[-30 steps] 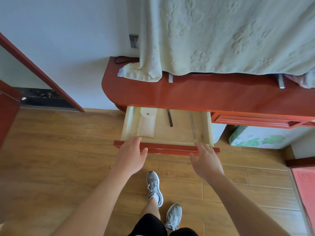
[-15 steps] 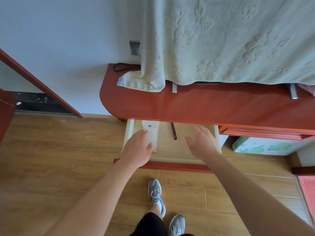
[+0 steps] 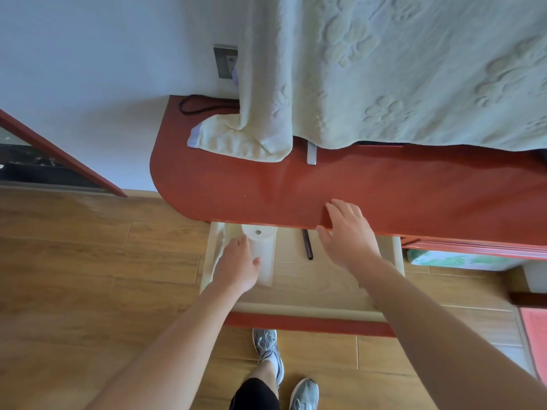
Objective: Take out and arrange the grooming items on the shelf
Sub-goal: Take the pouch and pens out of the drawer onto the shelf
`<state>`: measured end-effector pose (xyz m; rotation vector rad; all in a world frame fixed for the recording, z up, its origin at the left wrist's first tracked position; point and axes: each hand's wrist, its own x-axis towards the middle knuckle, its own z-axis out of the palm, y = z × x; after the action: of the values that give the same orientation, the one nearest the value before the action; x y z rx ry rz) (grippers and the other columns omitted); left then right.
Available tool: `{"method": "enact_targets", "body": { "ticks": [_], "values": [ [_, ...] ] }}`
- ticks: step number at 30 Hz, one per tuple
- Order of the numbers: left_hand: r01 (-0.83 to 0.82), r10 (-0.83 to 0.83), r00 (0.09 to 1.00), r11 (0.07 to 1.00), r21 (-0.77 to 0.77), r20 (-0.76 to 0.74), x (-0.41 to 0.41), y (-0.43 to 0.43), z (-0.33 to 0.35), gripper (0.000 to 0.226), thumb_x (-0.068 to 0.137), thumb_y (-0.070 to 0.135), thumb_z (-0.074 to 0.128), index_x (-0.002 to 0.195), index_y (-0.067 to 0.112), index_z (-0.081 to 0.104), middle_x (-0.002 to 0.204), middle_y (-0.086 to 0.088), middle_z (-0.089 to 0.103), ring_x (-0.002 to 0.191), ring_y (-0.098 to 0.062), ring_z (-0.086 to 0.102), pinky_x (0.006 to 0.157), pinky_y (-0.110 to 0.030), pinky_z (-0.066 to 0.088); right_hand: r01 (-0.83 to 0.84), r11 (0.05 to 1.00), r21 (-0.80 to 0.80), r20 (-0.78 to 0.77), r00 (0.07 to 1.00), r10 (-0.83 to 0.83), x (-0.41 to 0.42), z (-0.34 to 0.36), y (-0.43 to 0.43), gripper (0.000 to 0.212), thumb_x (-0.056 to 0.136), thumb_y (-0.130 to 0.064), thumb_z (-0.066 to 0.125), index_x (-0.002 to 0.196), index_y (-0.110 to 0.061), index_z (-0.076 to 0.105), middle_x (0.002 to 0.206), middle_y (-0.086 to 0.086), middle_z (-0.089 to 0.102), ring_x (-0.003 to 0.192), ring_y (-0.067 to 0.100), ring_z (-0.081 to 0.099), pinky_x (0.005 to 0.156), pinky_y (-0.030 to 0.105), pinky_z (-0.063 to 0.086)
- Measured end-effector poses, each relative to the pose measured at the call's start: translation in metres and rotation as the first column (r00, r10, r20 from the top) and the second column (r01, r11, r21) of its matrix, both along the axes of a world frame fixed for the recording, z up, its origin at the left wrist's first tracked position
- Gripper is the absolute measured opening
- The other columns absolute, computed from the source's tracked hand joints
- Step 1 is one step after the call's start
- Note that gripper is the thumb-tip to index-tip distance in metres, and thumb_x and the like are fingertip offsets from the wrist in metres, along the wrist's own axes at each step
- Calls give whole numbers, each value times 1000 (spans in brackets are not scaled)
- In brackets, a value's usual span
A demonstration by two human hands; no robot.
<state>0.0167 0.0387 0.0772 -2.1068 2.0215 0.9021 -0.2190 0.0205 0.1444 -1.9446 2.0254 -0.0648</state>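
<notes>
So my left hand (image 3: 238, 267) was down in the open drawer (image 3: 299, 287), fingers loose and holding nothing, thumb right by the white bottle (image 3: 264, 250) lying at the drawer's left side. Couldn't tell if it touched. Right hand (image 3: 347, 233) hung spread open at the red shelf's (image 3: 399, 190) front edge, near a dark pencil (image 3: 307, 245).

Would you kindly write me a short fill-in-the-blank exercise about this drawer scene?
1. The drawer under the red shelf is ____.
2. The container beside the left hand is ____ in colour.
3. The right hand holds ____.
4. The dark stick lies inside the ____.
Missing words: open; white; nothing; drawer.
</notes>
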Motion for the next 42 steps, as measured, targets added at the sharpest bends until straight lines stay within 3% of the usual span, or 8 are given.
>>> {"method": "enact_targets", "body": {
  "ticks": [10, 14, 16, 25, 29, 31, 38, 42],
  "values": [
    [-190, 191, 980, 981, 27, -63, -4, -4, -22, 53, 86, 29, 70, 130, 12, 47, 122, -7, 57, 113, -26, 57, 90, -35, 49, 4, 997, -77, 5, 1000, -4, -2, -17, 0, 54, 94, -34, 56, 140, -9, 45, 147, 2, 40, 136, 22, 30, 110, 38, 33],
    [-313, 311, 937, 950, 17, -158, -4, -6, -19, 46, 81, 18, 70, 123, 14, 51, 90, -3, 65, 78, -23, 65, 63, -34, 51, 19, 996, -83, 18, 1000, -17, -2, -18, 0, 53, 94, -32, 57, 140, -8, 46, 147, 2, 41, 136, 22, 31, 109, 39, 35],
    [-367, 363, 913, 930, 11, -186, -6, -7, -16, 51, 81, 15, 68, 129, 16, 52, 88, -3, 68, 71, -21, 64, 58, -29, 46, 31, 996, -78, 38, 999, -28, -1, -17, 1, 53, 94, -31, 58, 140, -8, 45, 147, 2, 41, 137, 22, 30, 109, 40, 35],
    [-487, 475, 831, 873, 31, -290, -4, 8, 6, 47, 85, 17, 63, 131, 12, 57, 103, -3, 70, 75, -14, 65, 62, -26, 50, 49, 998, -25, 41, 998, -48, -1, -10, -1, 54, 96, -35, 53, 144, -13, 40, 151, -4, 35, 140, 15, 22, 105, 36, 39],
    [-487, 467, 812, 873, 35, -349, 7, 20, 31, 14, 79, 13, 60, 91, 12, 68, 73, -5, 67, 64, -24, 62, 51, -29, 43, 43, 999, -9, 21, 999, -42, 0, -9, 0, 54, 98, -36, 50, 146, -14, 37, 153, -4, 32, 141, 15, 20, 103, 37, 40],
    [-484, 461, 809, 874, 32, -366, 13, 28, 48, 6, 78, 12, 62, 82, 12, 66, 67, -7, 67, 63, -27, 64, 49, -30, 43, 33, 999, -10, 11, 999, -33, -1, -7, 0, 54, 98, -36, 50, 146, -14, 37, 153, -4, 32, 141, 15, 21, 103, 38, 41],
    [-492, 454, 756, 869, 48, -472, 25, 52, 106, 18, 81, 17, 70, 88, 33, 66, 77, 9, 71, 72, -8, 68, 58, -30, 59, 28, 1000, -1, -4, 1000, -28, 1, -3, 1, 53, 99, -36, 49, 145, -13, 37, 152, -3, 33, 141, 17, 22, 102, 39, 42],
    [-481, 423, 721, 876, 43, -549, 22, 39, 130, 22, 82, 14, 70, 89, 34, 66, 81, 7, 73, 75, -11, 71, 64, -37, 61, 40, 999, 5, 4, 999, -40, 3, 0, 2, 52, 98, -36, 49, 145, -14, 38, 152, -4, 33, 140, 16, 22, 100, 38, 43]
  ]
}}
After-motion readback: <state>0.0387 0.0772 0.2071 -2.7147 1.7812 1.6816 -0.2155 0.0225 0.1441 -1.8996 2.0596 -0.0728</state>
